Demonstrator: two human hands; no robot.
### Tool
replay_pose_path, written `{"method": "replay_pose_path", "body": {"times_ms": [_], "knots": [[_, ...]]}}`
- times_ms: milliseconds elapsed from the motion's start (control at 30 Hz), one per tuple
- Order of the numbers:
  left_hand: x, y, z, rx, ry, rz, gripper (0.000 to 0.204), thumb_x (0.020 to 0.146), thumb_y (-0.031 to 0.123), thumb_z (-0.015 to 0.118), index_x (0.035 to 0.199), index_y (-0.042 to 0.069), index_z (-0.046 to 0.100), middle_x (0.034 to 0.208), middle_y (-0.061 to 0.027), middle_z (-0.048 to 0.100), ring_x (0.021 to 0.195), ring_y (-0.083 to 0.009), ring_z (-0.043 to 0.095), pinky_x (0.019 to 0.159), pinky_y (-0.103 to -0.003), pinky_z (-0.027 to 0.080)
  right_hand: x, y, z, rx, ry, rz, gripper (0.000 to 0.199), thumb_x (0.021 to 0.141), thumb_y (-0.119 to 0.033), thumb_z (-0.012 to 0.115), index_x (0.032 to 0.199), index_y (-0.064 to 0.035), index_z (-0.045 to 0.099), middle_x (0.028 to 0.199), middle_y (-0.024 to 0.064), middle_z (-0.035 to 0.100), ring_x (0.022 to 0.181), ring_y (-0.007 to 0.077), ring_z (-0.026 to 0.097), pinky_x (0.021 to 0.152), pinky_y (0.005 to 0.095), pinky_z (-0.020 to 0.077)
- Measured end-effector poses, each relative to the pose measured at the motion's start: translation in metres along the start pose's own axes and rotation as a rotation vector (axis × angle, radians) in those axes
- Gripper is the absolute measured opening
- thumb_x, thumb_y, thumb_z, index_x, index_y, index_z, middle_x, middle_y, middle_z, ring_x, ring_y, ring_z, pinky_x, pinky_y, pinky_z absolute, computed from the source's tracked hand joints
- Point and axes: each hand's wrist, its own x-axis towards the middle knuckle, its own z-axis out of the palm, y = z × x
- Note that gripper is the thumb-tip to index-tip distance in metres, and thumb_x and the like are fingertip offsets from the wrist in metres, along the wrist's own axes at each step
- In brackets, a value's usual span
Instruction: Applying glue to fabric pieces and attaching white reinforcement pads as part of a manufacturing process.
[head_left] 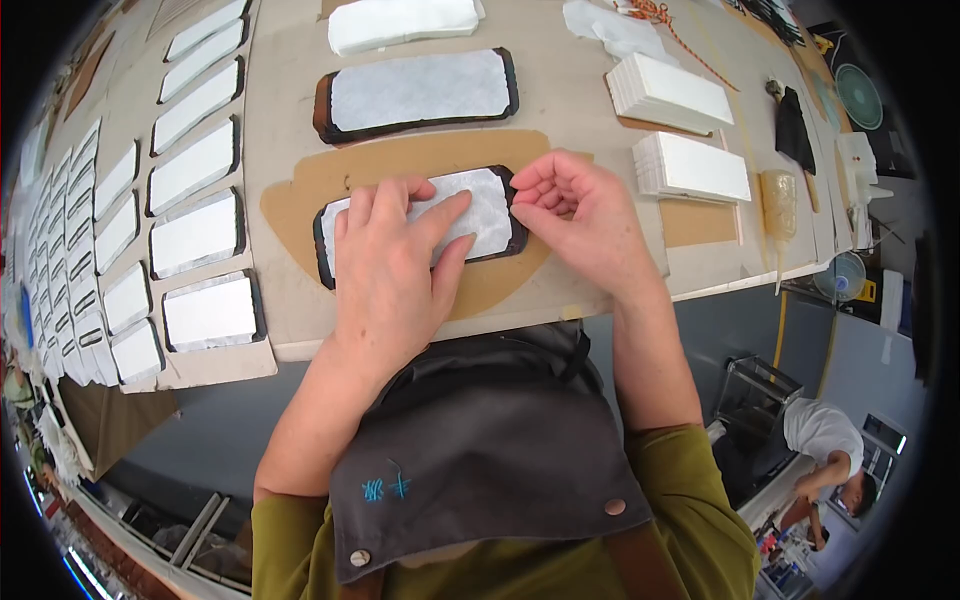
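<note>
A rounded rectangular piece (487, 208) with a white facing and a dark border lies on a brown sheet (410, 156) in front of me. My left hand (392, 250) rests over its left and middle part, fingers spread and pressing down on the white facing. At the piece's right end, my right hand (578, 215) has thumb and forefinger closed on the dark edge, its other fingers curled in. Just beyond lies a larger piece (420, 92) of similar make, with brown showing at its left end.
Rows of similar white-faced pieces (195, 235) cover the table's left. Stacks of white blocks (690, 168) stand at the right, near a clear bottle (778, 205) of amber fluid and a black cloth-covered tool (794, 130). A person (825, 440) works at the far lower right.
</note>
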Motion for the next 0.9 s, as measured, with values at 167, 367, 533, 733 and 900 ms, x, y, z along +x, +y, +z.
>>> {"method": "replay_pose_path", "body": {"times_ms": [167, 367, 533, 733, 900], "knots": [[-0.003, -0.002, -0.009, 0.026, 0.023, -0.030, 0.032, 0.078, 0.007, 0.076, 0.110, 0.006, 0.072, 0.109, -0.0117, 0.058, 0.097, -0.0299, 0.055, 0.085, -0.040, 0.045, 0.004, -0.017, 0.006, -0.041, -0.068, -0.057, 0.017, 0.080, 0.004, 0.072, 0.096, -0.0034, 0.068, 0.089, 0.0016, 0.068, 0.079, 0.0105, 0.062, 0.073, 0.0248, 0.0489], [-0.018, -0.020, -0.028, 0.007, 0.035, -0.045, 0.024, 0.080, -0.005, 0.066, 0.104, -0.003, 0.068, 0.108, -0.0134, 0.059, 0.099, -0.0336, 0.056, 0.084, -0.041, 0.048, 0.004, -0.034, 0.024, -0.598, -0.151, -0.575, 0.023, 0.075, 0.003, 0.070, 0.097, -0.0044, 0.070, 0.099, 0.0092, 0.069, 0.095, 0.0307, 0.064, 0.087, 0.0393, 0.0462], [-0.039, -0.038, -0.053, 0.089, 0.076, -0.065, 0.022, 0.079, -0.006, 0.065, 0.100, -0.003, 0.068, 0.106, -0.0108, 0.063, 0.101, -0.0311, 0.057, 0.086, -0.040, 0.046, 0.005, -0.043, 0.030, -0.765, -0.180, -0.607, 0.027, 0.077, 0.004, 0.068, 0.102, -0.0028, 0.069, 0.109, 0.0102, 0.067, 0.101, 0.0317, 0.062, 0.091, 0.0416, 0.0460], [-0.041, -0.038, -0.049, 0.174, 0.138, -0.052, 0.015, 0.079, 0.001, 0.068, 0.094, 0.003, 0.071, 0.104, -0.0033, 0.066, 0.100, -0.0266, 0.058, 0.091, -0.039, 0.038, 0.011, -0.055, 0.066, -0.643, -0.247, -0.667, 0.028, 0.078, 0.002, 0.065, 0.107, 0.0001, 0.067, 0.113, 0.0113, 0.065, 0.105, 0.0314, 0.060, 0.093, 0.0416, 0.0456], [-0.047, -0.039, -0.050, 0.192, 0.180, -0.080, 0.014, 0.080, 0.003, 0.069, 0.094, 0.004, 0.071, 0.102, -0.0021, 0.068, 0.100, -0.0267, 0.058, 0.093, -0.040, 0.038, 0.014, -0.052, 0.076, -0.656, -0.323, -0.628, 0.032, 0.080, -0.003, 0.069, 0.112, -0.0014, 0.065, 0.117, 0.0090, 0.063, 0.107, 0.0298, 0.057, 0.092, 0.0410, 0.0462]]}}
